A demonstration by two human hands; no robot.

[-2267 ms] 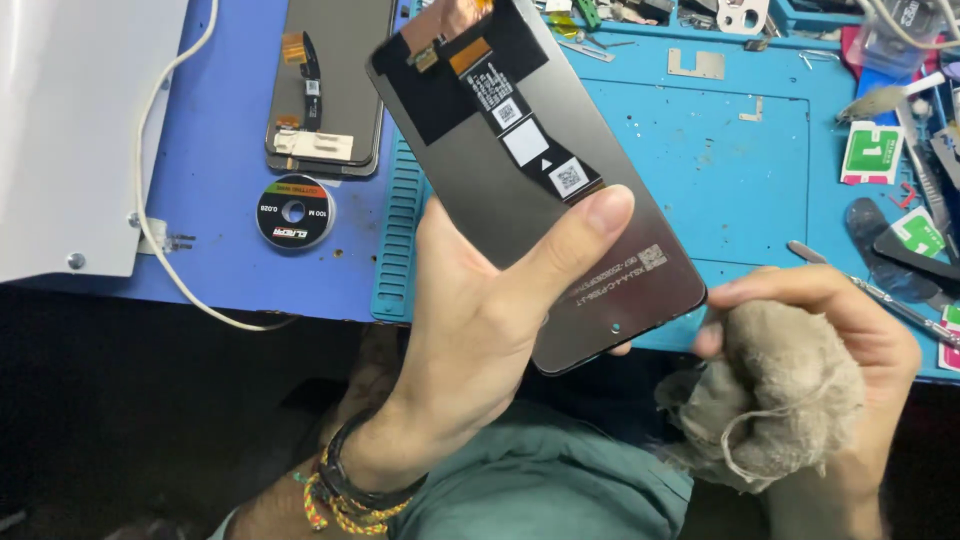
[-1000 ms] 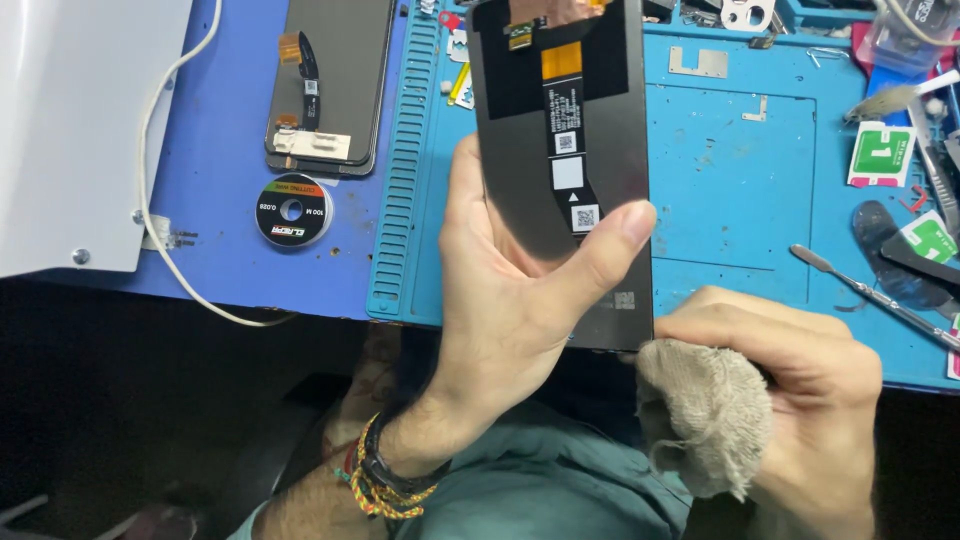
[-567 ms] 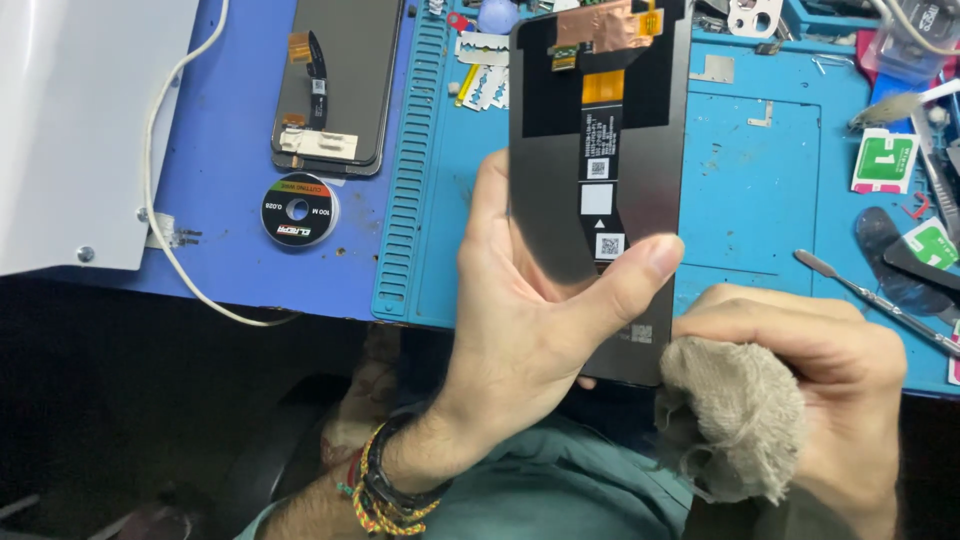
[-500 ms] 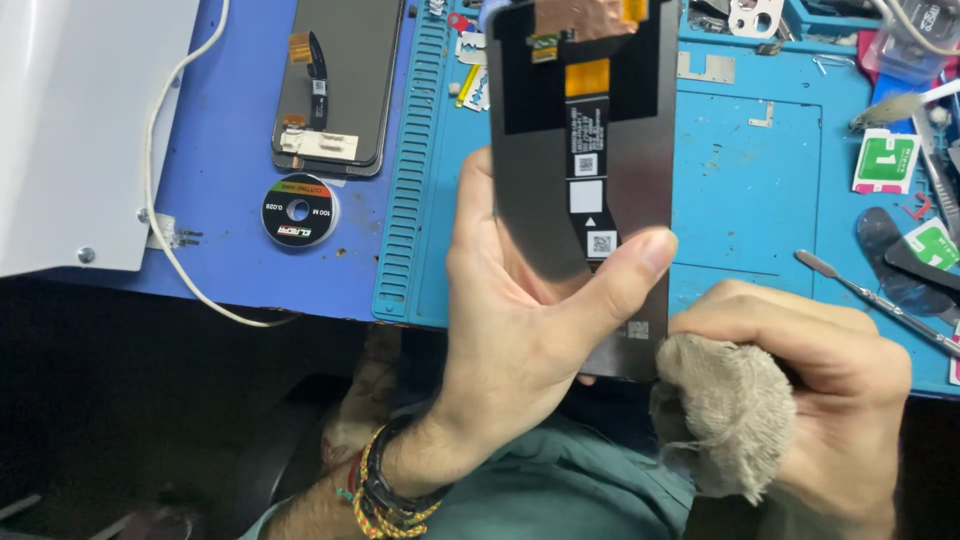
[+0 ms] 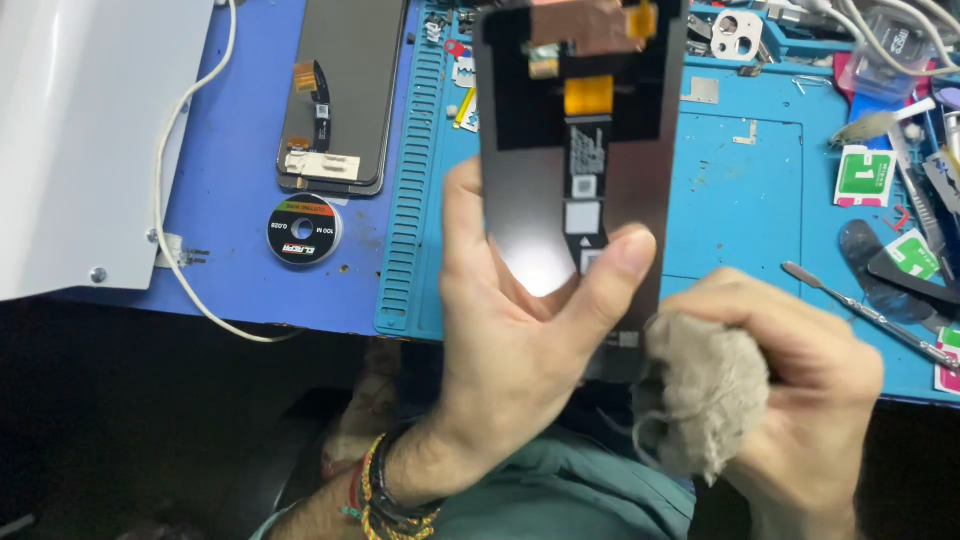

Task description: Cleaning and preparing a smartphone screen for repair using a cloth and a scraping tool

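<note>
My left hand [image 5: 520, 350] grips a phone display panel [image 5: 640, 160], back side towards me, upright above the bench edge. The panel's back is dark grey with a black patch, an orange flex cable and copper foil at its top. My thumb lies across its lower middle. My right hand [image 5: 790, 390] is closed around a wad of grey-brown cloth [image 5: 695, 405], pressed against the panel's lower right corner.
A teal repair mat [image 5: 740, 200] covers the bench beside a blue mat [image 5: 240, 150]. On the blue mat lie another phone screen [image 5: 345, 90] and a small wire spool [image 5: 304, 230]. A white board [image 5: 80, 130] with a white cable lies left. Metal tools, picks and sticker pads crowd the right edge.
The panel has swung from a tilt to upright in my left hand. My right hand with the cloth has come up against the panel's lower right corner.
</note>
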